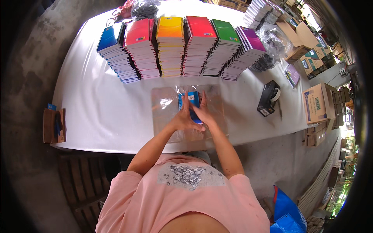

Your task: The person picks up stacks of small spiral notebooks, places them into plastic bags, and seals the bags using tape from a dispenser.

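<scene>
Where the clear plastic sheet [163, 122] lies on the white table [101, 128], the blue notebook [193, 97] is at its middle, before the person. The left hand [183, 119] and the right hand [204, 113] are upon this notebook and cover its lower part; their thumbs are spread away from the forefingers, but whether they pinch it, I cannot tell. Seen from there, six tall stacks of spiral notebooks [171, 48] stand side by side from 10 to nearly 2 o'clock and close the far side. A crumpled clear bag [275, 39] is beside the last stack, at 2 o'clock. At 3 o'clock is the black tape dispenser [266, 100], and beyond it, past the table edge, a brown carton [314, 104]. At 9 o'clock sits a small brown box [49, 126].
</scene>
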Available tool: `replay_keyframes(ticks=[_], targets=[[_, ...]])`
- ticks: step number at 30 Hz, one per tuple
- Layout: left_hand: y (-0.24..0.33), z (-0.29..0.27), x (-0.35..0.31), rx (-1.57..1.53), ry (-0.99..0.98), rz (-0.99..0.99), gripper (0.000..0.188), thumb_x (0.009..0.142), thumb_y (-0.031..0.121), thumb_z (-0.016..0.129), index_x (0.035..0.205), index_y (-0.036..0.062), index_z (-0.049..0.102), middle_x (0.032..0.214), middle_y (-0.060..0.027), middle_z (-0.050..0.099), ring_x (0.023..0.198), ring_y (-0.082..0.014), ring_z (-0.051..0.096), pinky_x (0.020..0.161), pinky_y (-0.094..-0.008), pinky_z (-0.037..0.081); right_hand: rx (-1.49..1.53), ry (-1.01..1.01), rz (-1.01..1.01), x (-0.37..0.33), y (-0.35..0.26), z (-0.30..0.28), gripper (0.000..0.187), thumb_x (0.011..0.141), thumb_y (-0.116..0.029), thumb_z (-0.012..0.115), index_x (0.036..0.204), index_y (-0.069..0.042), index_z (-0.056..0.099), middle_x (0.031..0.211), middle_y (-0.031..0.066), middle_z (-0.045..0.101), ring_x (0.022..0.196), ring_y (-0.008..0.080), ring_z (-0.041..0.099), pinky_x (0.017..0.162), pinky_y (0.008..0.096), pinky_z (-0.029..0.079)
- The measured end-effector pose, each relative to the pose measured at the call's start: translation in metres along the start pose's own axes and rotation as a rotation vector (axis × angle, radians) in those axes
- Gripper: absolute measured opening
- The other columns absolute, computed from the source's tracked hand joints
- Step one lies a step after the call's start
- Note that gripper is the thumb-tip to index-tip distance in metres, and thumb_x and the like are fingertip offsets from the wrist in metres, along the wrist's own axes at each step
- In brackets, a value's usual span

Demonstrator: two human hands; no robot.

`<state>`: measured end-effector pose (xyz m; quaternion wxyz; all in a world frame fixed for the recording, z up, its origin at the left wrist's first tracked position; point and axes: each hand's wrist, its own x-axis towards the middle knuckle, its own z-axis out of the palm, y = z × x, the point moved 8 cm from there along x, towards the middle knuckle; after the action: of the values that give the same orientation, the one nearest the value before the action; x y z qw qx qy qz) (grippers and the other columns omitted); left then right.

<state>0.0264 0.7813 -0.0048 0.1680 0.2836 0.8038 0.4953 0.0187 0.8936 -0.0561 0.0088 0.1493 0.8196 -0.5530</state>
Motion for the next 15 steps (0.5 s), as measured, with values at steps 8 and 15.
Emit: replay_keyframes(ticks=[8, 15], targets=[[-0.048, -0.097, 0.017, 0.076, 0.438, -0.091, 0.07, 0.07, 0.017, 0.078, 0.129, 0.005, 0.043, 0.133, -0.0174, 0.043, 0.101, -0.025, 0.057, 0.085, -0.0306, 0.048, -0.089, -0.029, -0.158, 0.008, 0.014, 0.001, 0.091, 0.078, -0.035, 0.066, 0.14, 0.003, 0.012, 0.126, 0.0267, 0.046, 0.119, 0.0392, 0.042, 0.1, 0.0393, 0.033], [-0.103, -0.073, 0.117, 0.043, 0.046, -0.272, 0.038, 0.068, 0.017, 0.076, 0.102, 0.0062, 0.062, 0.105, -0.01, 0.063, 0.098, -0.0208, 0.058, 0.081, -0.0338, 0.045, -0.048, -0.147, -0.175, 0.006, 0.009, 0.01, 0.08, 0.078, -0.028, 0.067, 0.136, 0.003, 0.022, 0.125, 0.0275, 0.045, 0.116, 0.0403, 0.044, 0.097, 0.0416, 0.036]])
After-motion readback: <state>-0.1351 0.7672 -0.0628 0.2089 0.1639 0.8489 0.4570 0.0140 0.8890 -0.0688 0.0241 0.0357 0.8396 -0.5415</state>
